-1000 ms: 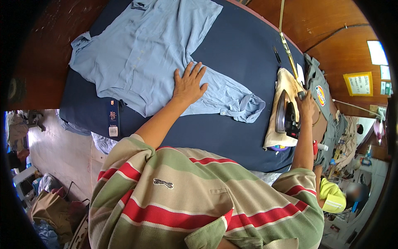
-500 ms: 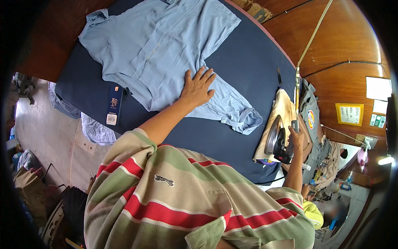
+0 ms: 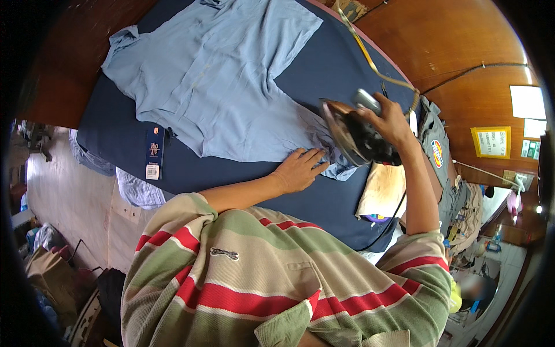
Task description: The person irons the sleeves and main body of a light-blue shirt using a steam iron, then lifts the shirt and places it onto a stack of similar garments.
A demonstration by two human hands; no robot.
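A light blue shirt (image 3: 202,87) lies spread on the dark blue padded table, one sleeve stretching right to its cuff. My left hand (image 3: 299,170) rests on the sleeve's near edge close to the cuff, fingers stretched out. My right hand (image 3: 388,121) is wrapped round the handle of a steam iron (image 3: 352,132). The iron is tilted, its metal soleplate turned left, over the cuff end of the sleeve. Whether it touches the cloth I cannot tell. Part of the cuff is hidden behind it.
A cream cloth pad (image 3: 383,188) lies at the table's right. A dark cardboard tag (image 3: 155,153) sits near the left edge. A cord (image 3: 370,58) hangs by the wooden wall (image 3: 462,43). Grey garments (image 3: 433,139) are piled on the right. Beyond them is another person in yellow (image 3: 455,298).
My right hand has lifted the iron off the cream pad and brought it left and farther away, over the sleeve. My left hand has slid right and nearer, from the shirt's body toward the cuff.
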